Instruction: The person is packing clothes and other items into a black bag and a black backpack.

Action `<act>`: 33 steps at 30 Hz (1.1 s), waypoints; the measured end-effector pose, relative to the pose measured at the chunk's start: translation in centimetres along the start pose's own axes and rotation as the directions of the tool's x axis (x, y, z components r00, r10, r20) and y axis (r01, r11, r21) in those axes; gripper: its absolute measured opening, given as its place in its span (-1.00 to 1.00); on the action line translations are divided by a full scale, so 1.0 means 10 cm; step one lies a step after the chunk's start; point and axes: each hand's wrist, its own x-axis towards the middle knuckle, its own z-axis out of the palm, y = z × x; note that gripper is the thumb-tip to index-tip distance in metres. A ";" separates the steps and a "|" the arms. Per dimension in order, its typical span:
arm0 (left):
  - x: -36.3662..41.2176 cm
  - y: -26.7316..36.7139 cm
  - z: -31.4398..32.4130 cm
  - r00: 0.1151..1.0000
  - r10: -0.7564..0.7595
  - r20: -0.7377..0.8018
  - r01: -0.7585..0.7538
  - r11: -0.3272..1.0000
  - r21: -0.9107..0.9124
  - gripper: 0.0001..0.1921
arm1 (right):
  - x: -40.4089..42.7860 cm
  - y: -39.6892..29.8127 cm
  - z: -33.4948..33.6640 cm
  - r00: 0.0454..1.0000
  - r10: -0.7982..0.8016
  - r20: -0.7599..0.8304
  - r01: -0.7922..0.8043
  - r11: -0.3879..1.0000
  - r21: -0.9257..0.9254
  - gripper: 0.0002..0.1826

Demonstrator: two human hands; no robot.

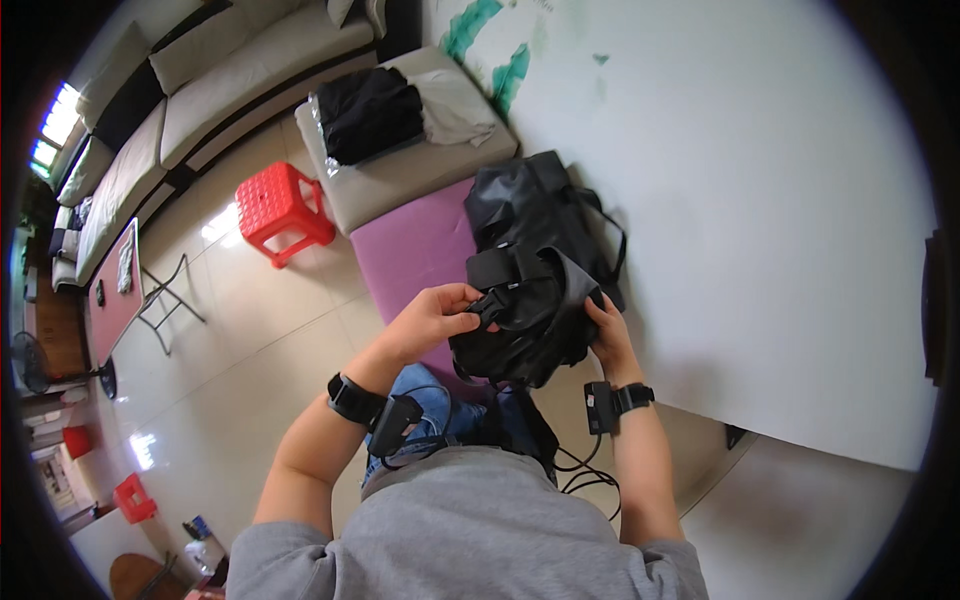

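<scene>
In front of me a black bag (536, 341) of smooth, shiny material, with wide straps, is held between both hands. My left hand (442, 319) grips a black plastic side-release buckle (489, 306) on a strap at the bag's left side. The right side of the same bag is in my right hand (611, 330), with the thumb on top and the other fingers partly hidden. Just beyond lies a second black bag (525, 199) with a thin strap loop, partly on a purple bench surface (409, 247). Whether the two bags are joined, I cannot tell.
A grey sofa seat (405, 176) bears dark folded clothing (371, 112) and a pale cloth (454, 109). Left of it stands a red plastic stool (277, 210). A folding table (116, 300) is farther left. The white wall (750, 225) runs along the right. Black cables (592, 476) hang near my waist.
</scene>
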 end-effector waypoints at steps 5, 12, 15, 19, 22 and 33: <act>-0.23 -0.40 -0.21 0.957 -0.145 -0.250 0.144 0.989 -0.025 -0.76 | 0.26 0.57 0.28 0.964 0.256 -0.072 -0.256 0.967 0.009 -0.75; -0.25 -1.29 -0.46 0.829 -0.306 -0.467 0.238 0.951 -0.199 -0.78 | 0.71 1.81 0.02 0.831 0.541 -0.132 -0.553 0.829 -0.086 -0.72; -0.21 -1.73 -0.56 0.779 -0.398 -0.485 0.276 0.911 -0.305 -0.78 | 0.89 2.46 -0.31 0.842 0.494 -0.216 -0.538 0.794 -0.282 -0.63; 0.04 -1.97 -0.49 0.765 -0.373 -0.525 0.210 0.915 -0.344 -0.79 | 1.06 2.73 -0.73 0.884 0.323 -0.338 -0.467 0.641 -0.609 -0.56; 0.16 -1.90 -0.67 0.732 -0.457 -0.506 0.283 0.879 -0.384 -0.78 | 0.79 2.37 -0.38 0.965 -0.241 -0.101 -0.053 0.197 -0.979 -0.63; 0.53 -1.82 -0.44 0.638 -0.585 -0.500 0.504 0.809 -0.304 -0.64 | 0.12 1.62 0.37 0.886 -0.348 0.307 0.410 0.278 -0.869 -0.68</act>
